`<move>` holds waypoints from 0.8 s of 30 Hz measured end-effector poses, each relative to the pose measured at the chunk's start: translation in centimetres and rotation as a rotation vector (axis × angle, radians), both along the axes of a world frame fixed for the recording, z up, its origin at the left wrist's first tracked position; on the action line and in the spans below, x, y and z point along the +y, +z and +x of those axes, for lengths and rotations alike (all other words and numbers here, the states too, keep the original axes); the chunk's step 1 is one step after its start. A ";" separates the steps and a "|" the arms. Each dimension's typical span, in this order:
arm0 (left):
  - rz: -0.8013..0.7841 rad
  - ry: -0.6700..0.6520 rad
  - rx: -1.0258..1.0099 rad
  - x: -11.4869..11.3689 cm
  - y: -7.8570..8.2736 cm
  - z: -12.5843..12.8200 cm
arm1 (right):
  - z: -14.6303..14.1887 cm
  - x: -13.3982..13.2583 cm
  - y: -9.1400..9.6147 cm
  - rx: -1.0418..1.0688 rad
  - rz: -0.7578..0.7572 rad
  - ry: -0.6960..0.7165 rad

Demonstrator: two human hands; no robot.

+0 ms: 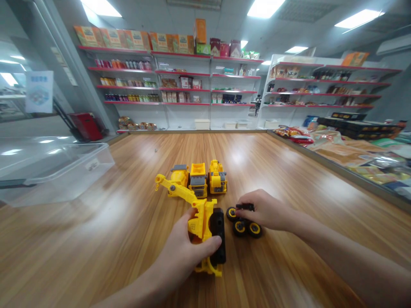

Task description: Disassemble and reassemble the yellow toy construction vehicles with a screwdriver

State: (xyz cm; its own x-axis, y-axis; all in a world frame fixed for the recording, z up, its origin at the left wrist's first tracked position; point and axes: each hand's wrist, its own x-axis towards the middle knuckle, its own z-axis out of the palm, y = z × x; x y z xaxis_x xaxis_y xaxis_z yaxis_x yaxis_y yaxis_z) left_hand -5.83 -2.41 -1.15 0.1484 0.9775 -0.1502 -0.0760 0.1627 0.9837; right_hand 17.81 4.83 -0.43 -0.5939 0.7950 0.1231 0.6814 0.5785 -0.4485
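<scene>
My left hand [185, 252] is wrapped round a yellow toy excavator [205, 226] with a black base, its long yellow arm reaching up and left over the wooden table [96, 239]. My right hand [266, 209] pinches a black wheel part at a small cluster of black and yellow toy wheels [244, 224] lying just right of the excavator. Three yellow toy construction vehicles [201, 177] stand side by side just beyond both hands.
A clear plastic bin [54, 169] sits at the table's left edge. Packaged goods [353, 149] lie on a counter to the right. Red-edged shop shelves [180, 81] with boxes and bottles line the back wall.
</scene>
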 end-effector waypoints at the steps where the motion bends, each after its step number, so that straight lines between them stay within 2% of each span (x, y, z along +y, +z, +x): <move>1: -0.002 -0.005 0.002 0.0 0.0 0.0 | 0.0 0.1 -0.1 -0.005 -0.012 0.001; 7: 0.012 -0.023 -0.020 0.0 0.1 -0.1 | -0.1 0.0 -0.2 0.000 -0.015 -0.005; 11: 0.007 -0.077 -0.089 0.0 0.4 -0.2 | -0.9 -1.1 0.4 0.156 0.027 -0.113; 15: -0.029 -0.156 -0.095 -0.1 0.9 -0.5 | -2.5 -2.8 0.7 0.356 -0.101 -0.142; 20: -0.024 -0.258 -0.144 0.0 1.1 -0.7 | -3.7 -4.1 0.3 0.435 -0.248 -0.123; 24: -0.037 -0.237 -0.202 0.1 0.8 -0.4 | -3.7 -4.6 0.3 0.541 -0.275 -0.129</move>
State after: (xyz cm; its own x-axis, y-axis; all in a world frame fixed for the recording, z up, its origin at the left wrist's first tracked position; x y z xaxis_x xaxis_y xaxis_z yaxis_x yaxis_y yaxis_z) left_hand -6.21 -2.32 -0.39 0.4023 0.9064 -0.1291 -0.2254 0.2347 0.9456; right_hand 14.08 0.23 -0.14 -0.4013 0.9017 0.1607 0.3724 0.3209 -0.8708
